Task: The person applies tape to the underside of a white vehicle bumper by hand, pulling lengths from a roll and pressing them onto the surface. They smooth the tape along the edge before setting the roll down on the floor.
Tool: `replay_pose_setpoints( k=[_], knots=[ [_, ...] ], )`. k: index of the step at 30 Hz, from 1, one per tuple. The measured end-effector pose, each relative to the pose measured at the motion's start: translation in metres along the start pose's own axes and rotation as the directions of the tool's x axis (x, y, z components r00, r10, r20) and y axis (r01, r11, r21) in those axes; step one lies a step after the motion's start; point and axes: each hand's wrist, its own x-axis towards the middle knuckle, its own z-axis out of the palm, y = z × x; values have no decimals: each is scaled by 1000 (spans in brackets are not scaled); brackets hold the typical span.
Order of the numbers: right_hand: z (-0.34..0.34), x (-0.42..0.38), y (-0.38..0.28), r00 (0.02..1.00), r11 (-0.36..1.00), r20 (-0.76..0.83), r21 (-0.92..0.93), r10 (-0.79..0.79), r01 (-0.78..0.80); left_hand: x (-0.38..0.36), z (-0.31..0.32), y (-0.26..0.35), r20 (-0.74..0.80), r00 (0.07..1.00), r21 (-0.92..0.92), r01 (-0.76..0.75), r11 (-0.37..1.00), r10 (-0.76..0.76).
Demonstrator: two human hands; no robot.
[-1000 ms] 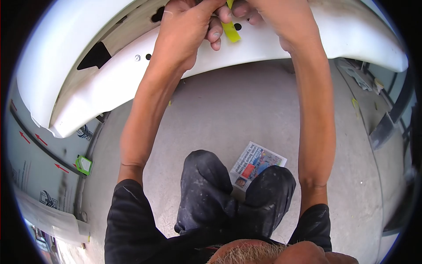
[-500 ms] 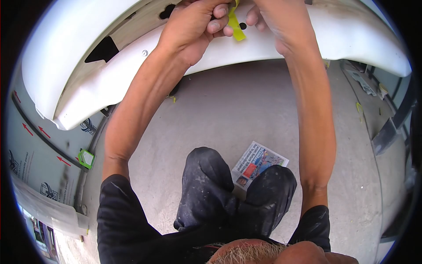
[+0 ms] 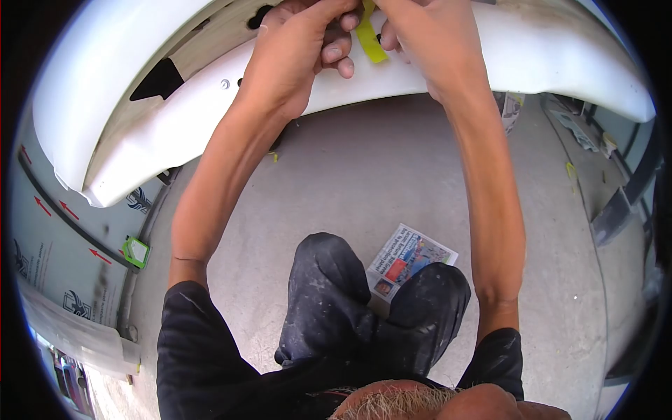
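Observation:
At the top edge of the head view, both hands meet at a short strip of yellow masking tape [image 3: 370, 38] in front of a large white curved body panel [image 3: 189, 115]. My left hand [image 3: 290, 56] has its thumb and forefinger closed at the tape's upper end, the other fingers curled. My right hand [image 3: 430, 45] is closed on the same end from the other side. The tape's lower end hangs loose between the hands. Some fingertips are cut off by the frame's top edge.
A folded newspaper [image 3: 409, 262] lies on the concrete floor [image 3: 364, 168] by my knees. At the left, a green-edged box [image 3: 136, 252] sits by printed panel sheets [image 3: 70, 231]. A grey metal support [image 3: 616, 213] stands at the right. Yellow tape scraps [image 3: 274, 157] are under the panel.
My right hand has moved left, closing the gap to my left hand at the tape. The left hand and the tape have shifted slightly left. Printed paper now shows beside my right forearm.

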Motion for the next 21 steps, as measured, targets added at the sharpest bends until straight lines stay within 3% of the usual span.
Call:
replay_pose_setpoints(
  k=[1,4,6,11,13,16,21],
  knots=[
    [-3,-2,-3,999,1000,45,16,24,-25,-3,1,0,-11,1000,59,-21,998,22],
    [0,1,-1,993,993,-29,32,116,-115,-13,2,-4,10,973,350,-220,911,231],
    [-5,-1,0,994,993,12,49,108,-109,-20,-1,3,37,985,403,-169,900,168],
    [-5,6,-5,987,987,-50,-45,152,-155,-25,26,-2,-163,969,420,-103,902,187],
    [-7,8,-6,979,980,-48,25,198,-197,-26,14,-14,-90,969,432,-168,886,228],
    [-7,9,-8,969,969,-36,51,245,-243,-25,8,-6,-51,983,510,-128,851,178],
    [-11,10,-9,969,964,-4,106,246,-244,-7,1,-22,-33,969,381,-214,899,245]
  ],
)
